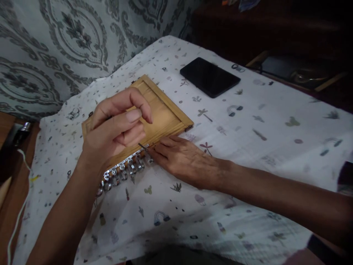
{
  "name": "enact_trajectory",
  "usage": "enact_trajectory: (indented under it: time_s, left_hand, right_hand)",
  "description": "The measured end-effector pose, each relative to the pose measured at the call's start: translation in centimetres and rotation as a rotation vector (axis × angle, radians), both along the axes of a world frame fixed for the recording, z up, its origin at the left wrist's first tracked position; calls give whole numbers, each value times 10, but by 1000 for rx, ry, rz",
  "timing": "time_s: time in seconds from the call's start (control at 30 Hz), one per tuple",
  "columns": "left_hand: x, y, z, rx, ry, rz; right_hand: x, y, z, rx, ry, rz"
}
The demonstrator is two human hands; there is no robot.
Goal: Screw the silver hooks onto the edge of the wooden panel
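Note:
A wooden panel (162, 110) with a raised frame lies on the patterned cloth. A metal strip with a row of curved hook-like pieces (122, 169) runs along its near edge. My left hand (118, 123) is raised over the panel, fingers curled and thumb close to the bent index finger; anything in its grasp is too small or hidden. My right hand (182, 158) rests at the near edge, its fingertips closed around the right end of the strip. A thin dark rod (142, 146) shows beside those fingertips; what it belongs to is unclear.
Beyond the panel lies a black tablet (210, 77). The white printed cloth (248, 154) covers the work surface, with a grey-patterned curtain (74, 40) behind. A white cable (20, 209) hangs at the left edge, close to brown wood. Dark furniture (248, 33) stands at the back right.

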State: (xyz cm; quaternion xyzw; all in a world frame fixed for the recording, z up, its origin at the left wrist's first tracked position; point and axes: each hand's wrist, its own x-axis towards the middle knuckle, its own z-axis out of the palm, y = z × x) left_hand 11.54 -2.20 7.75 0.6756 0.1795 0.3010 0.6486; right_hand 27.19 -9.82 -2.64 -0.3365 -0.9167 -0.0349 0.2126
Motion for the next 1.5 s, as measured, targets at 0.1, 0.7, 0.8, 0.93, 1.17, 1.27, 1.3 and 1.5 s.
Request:
enact_trajectory:
  time_s: [0.1,0.7,0.8,0.93,1.17,1.27,1.3,1.5]
  left_hand:
    - [2,-11,9,38,-84,192]
    - [4,-33,-2,81,-111,694]
    - [2,-31,-5,106,-132,654]
    - [1,-30,-7,107,-144,648]
    - [2,-33,-8,126,-154,626]
    - [0,-32,-9,130,-171,587]
    - [0,-32,-9,134,-180,572]
    - [-1,-32,-9,126,-140,515]
  right_hand:
    - [0,0,0,-1,-4,2]
    - [-1,0,0,11,-22,-14]
    - [-1,0,-1,42,-5,-12]
    - [-1,-1,-2,44,-2,-11]
    - [-3,0,-3,39,-7,-14]
    - [-2,1,-2,28,-16,-19]
    - [-2,0,-2,23,-17,-20]
    - [-1,0,0,22,-19,-12]
